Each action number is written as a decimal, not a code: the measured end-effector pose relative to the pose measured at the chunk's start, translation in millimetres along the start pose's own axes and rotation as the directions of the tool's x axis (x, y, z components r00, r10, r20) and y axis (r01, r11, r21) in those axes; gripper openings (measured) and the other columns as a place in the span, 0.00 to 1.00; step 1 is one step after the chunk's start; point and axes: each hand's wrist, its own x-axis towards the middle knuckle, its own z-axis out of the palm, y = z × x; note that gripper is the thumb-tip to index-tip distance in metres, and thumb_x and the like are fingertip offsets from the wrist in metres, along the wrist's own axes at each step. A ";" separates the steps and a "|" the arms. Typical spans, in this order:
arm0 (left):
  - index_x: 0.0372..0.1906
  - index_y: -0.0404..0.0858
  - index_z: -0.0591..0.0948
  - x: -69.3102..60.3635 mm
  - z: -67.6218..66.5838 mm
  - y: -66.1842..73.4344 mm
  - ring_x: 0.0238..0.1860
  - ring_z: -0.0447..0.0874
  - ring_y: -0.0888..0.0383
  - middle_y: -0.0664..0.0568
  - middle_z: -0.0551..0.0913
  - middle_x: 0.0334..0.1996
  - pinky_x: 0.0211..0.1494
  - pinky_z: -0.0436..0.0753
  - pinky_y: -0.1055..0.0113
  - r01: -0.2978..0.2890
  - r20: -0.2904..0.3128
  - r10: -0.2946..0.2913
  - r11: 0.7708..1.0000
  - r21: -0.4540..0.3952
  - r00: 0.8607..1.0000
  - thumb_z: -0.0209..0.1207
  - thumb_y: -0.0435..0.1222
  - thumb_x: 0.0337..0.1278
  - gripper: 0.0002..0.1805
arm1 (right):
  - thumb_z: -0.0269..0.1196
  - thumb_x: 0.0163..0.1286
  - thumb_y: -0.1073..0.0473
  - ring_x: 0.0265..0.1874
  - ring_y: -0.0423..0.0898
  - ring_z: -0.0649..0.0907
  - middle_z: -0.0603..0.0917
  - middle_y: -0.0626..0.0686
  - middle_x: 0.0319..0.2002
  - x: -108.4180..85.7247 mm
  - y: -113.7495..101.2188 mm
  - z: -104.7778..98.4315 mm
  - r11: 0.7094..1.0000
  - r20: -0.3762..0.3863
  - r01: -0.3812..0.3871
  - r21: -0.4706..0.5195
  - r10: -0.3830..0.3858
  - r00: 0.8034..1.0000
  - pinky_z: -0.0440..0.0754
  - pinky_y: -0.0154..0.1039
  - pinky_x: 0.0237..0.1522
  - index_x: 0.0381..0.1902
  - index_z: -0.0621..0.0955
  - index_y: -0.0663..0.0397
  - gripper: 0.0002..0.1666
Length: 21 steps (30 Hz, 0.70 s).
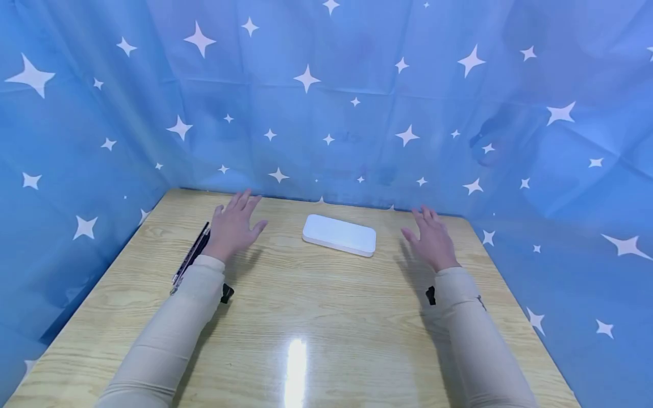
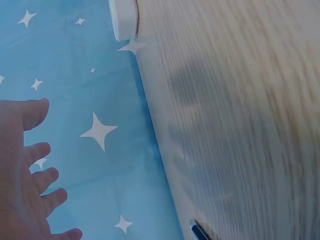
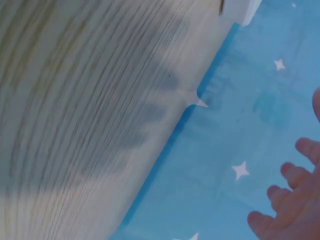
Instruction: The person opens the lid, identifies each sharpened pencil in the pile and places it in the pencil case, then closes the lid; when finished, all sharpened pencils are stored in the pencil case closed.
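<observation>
In the head view, a white box (image 1: 339,233) is lying between the two hands on the wooden table (image 1: 326,306), near the far edge, and neither hand is touching it. Its long axis is running from hand to hand, slightly slanted, the right end sitting a touch closer to the person. The left hand (image 1: 232,229) is hovering off the box's left end, released, fingers spreading and holding nothing. The right hand (image 1: 433,241) is hovering off the other end, just as empty, and looking slightly the nearer. Over on the left, some slim dark objects (image 1: 198,247) are lying partly hidden by the left hand and sleeve (image 1: 168,323). A blue curtain (image 1: 306,130) is hanging behind it all.

Over to the left wrist, and the box is showing only one end at the top edge; the hand is losing its back part to the frame, fingers and thumb standing loosely apart. A dark tip is poking in at the bottom, perhaps a pen, but the frame is cutting it off.

Now the right wrist: only a corner of the box is peeking in at the top, and the loosely extended fingers are entering at the right, the thumb mostly cropped.
</observation>
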 end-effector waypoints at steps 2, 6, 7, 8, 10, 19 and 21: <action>0.82 0.47 0.54 1.4 2.8 1.2 0.81 0.41 0.43 0.45 0.46 0.82 0.74 0.49 0.31 -0.006 -0.001 0.006 1.000 0.002 1.000 0.47 0.59 0.74 0.40 | 0.47 0.80 0.35 0.79 0.64 0.43 0.45 0.65 0.80 1.3 -2.7 1.2 1.000 0.004 0.002 -0.002 -0.002 1.000 0.41 0.69 0.74 0.81 0.53 0.58 0.45; 0.82 0.47 0.55 2.9 7.5 4.5 0.81 0.43 0.43 0.46 0.46 0.82 0.74 0.50 0.31 -0.019 -0.003 0.019 1.000 -0.002 1.000 0.46 0.60 0.74 0.40 | 0.50 0.80 0.40 0.79 0.65 0.44 0.46 0.67 0.80 2.3 -7.8 3.8 1.000 0.012 0.010 0.006 -0.010 1.000 0.41 0.69 0.73 0.81 0.53 0.58 0.44; 0.81 0.47 0.55 3.2 8.2 5.6 0.80 0.44 0.43 0.45 0.46 0.82 0.74 0.51 0.31 -0.023 -0.003 0.023 1.000 0.000 1.000 0.46 0.60 0.74 0.40 | 0.50 0.80 0.40 0.79 0.65 0.44 0.45 0.66 0.80 2.5 -9.1 4.5 1.000 0.015 0.010 0.008 -0.010 1.000 0.41 0.69 0.74 0.81 0.53 0.58 0.44; 0.81 0.47 0.55 3.5 8.8 6.8 0.80 0.45 0.42 0.45 0.46 0.82 0.74 0.51 0.31 -0.027 -0.003 0.027 1.000 0.000 1.000 0.46 0.60 0.74 0.40 | 0.51 0.80 0.40 0.79 0.65 0.44 0.45 0.66 0.80 2.6 -10.1 5.2 1.000 0.018 0.008 0.011 -0.008 1.000 0.41 0.68 0.74 0.81 0.53 0.58 0.44; 0.82 0.47 0.55 4.8 10.2 8.7 0.80 0.45 0.42 0.46 0.46 0.82 0.74 0.51 0.31 -0.031 0.000 0.031 0.999 0.005 1.000 0.45 0.60 0.74 0.40 | 0.51 0.80 0.40 0.79 0.65 0.44 0.45 0.66 0.80 3.5 -12.1 6.6 1.000 0.023 0.003 0.014 -0.004 1.000 0.42 0.67 0.74 0.81 0.53 0.58 0.44; 0.82 0.46 0.55 14.4 15.4 14.7 0.80 0.46 0.43 0.45 0.47 0.82 0.74 0.52 0.31 -0.040 0.030 0.041 0.999 -0.003 0.999 0.46 0.60 0.74 0.40 | 0.52 0.80 0.39 0.79 0.65 0.44 0.46 0.66 0.80 11.7 -20.9 18.2 1.000 0.049 0.021 0.017 -0.022 0.999 0.43 0.67 0.74 0.81 0.53 0.57 0.44; 0.81 0.46 0.55 15.5 15.9 17.5 0.80 0.47 0.42 0.44 0.48 0.82 0.73 0.53 0.31 -0.046 0.031 0.046 0.999 -0.006 0.998 0.47 0.59 0.74 0.40 | 0.52 0.80 0.40 0.79 0.66 0.44 0.46 0.66 0.80 12.5 -23.7 21.7 0.999 0.052 0.025 0.026 -0.026 0.998 0.43 0.68 0.74 0.81 0.53 0.56 0.44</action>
